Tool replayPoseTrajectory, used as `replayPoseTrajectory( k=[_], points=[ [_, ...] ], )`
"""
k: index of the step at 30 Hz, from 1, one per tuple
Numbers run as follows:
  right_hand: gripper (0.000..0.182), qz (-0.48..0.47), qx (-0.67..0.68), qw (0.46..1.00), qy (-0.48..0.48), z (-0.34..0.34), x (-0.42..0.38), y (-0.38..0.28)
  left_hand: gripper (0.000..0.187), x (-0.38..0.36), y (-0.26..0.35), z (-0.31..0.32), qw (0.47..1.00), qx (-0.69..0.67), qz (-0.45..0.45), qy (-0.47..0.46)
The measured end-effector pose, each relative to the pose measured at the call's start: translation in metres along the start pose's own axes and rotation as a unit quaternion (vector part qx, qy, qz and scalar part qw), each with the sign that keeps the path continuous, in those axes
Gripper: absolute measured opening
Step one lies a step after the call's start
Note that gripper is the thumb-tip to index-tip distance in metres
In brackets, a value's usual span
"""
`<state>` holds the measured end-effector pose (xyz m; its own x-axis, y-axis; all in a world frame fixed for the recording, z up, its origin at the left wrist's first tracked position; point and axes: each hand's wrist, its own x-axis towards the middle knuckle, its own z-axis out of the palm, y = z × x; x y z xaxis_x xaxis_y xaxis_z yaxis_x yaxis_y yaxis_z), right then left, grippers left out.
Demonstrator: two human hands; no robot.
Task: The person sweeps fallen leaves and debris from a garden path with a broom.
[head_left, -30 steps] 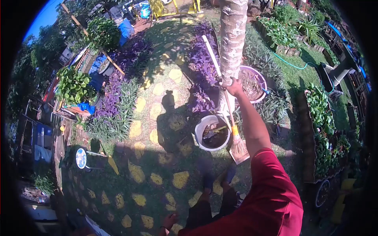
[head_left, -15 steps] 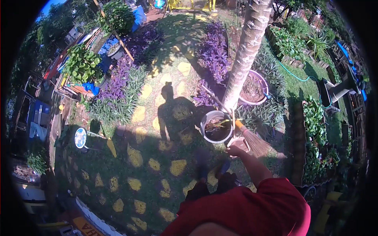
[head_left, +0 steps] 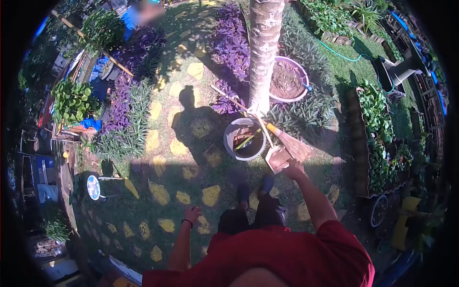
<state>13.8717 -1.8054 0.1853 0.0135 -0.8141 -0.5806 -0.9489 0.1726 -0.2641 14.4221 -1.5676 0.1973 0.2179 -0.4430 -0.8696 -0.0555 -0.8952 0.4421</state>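
Observation:
My right hand (head_left: 294, 170) is closed at the near right edge of a dustpan (head_left: 278, 159), whose long handle rises toward the tree trunk. Beside it a broom (head_left: 290, 143) with an orange collar leans with its bristles fanned out to the right. Left of the dustpan stands a round grey bucket (head_left: 228, 139) holding dry leaves and a yellow-green stalk. My left hand (head_left: 192, 214), with a dark band at the wrist, hangs over the grass, fingers loosely bent and nothing in them.
A pale tree trunk (head_left: 264, 57) rises behind the bucket, with a purple-rimmed planter (head_left: 302, 79) at its right. Yellow stepping stones (head_left: 211, 195) run across the grass. A small round-topped stool (head_left: 93, 187) lies left. A long planter bed (head_left: 368, 143) stands right.
The view has shifted, and my left hand has come into sight. My right hand has moved to the dustpan's right side; the pan sits farther from the bucket, its handle more slanted.

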Motion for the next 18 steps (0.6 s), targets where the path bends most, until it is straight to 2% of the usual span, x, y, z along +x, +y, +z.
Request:
replayPoseTrajectory(
  k=[1, 2, 4, 5, 7, 9, 11, 13, 14, 16, 18],
  points=[
    [0.065, 0.012, -0.031, 0.999, -0.002, -0.008, 0.017, 0.003, 0.036, 0.014, 0.019, 0.002, 0.998, 0.041, 0.043, 0.004],
    [0.068, 0.01, -0.051, 0.999, -0.003, -0.001, 0.042, 0.017, 0.036, 0.013, 0.042, 0.01, 0.998, 0.056, 0.028, 0.002],
    [0.073, 0.01, -0.085, 0.996, 0.001, 0.011, 0.107, 0.041, 0.038, -0.002, 0.099, 0.048, 0.992, 0.071, 0.104, -0.023],
    [0.074, 0.018, -0.101, 0.995, 0.001, 0.021, 0.132, 0.053, 0.038, 0.0, 0.104, 0.064, 0.994, 0.073, 0.083, -0.026],
    [0.072, 0.063, -0.094, 0.994, -0.008, 0.039, 0.185, 0.067, 0.037, 0.014, 0.102, 0.093, 0.992, 0.046, 0.107, -0.045],
    [0.074, 0.055, -0.041, 0.998, 0.012, 0.07, 0.241, 0.085, 0.036, 0.027, 0.081, 0.127, 0.995, 0.042, 0.071, -0.053],
    [0.073, 0.042, 0.026, 0.999, 0.01, 0.092, 0.281, 0.088, 0.037, 0.035, 0.042, 0.159, 0.989, -0.077, -0.064, -0.11],
    [0.072, 0.04, -0.018, 0.999, -0.018, 0.117, 0.31, 0.091, 0.039, 0.042, -0.007, 0.185, 0.964, -0.084, -0.17, -0.188],
    [0.073, 0.047, -0.073, 0.996, -0.03, 0.135, 0.321, 0.097, 0.039, 0.043, -0.028, 0.197, 0.962, -0.085, -0.184, -0.185],
    [0.081, 0.082, -0.139, 0.986, -0.031, 0.175, 0.345, 0.11, 0.04, 0.048, -0.059, 0.215, 0.928, -0.08, -0.302, -0.201],
    [0.091, 0.109, -0.148, 0.982, -0.036, 0.208, 0.367, 0.119, 0.04, 0.06, -0.069, 0.218, 0.928, -0.06, -0.314, -0.19]
  ],
)
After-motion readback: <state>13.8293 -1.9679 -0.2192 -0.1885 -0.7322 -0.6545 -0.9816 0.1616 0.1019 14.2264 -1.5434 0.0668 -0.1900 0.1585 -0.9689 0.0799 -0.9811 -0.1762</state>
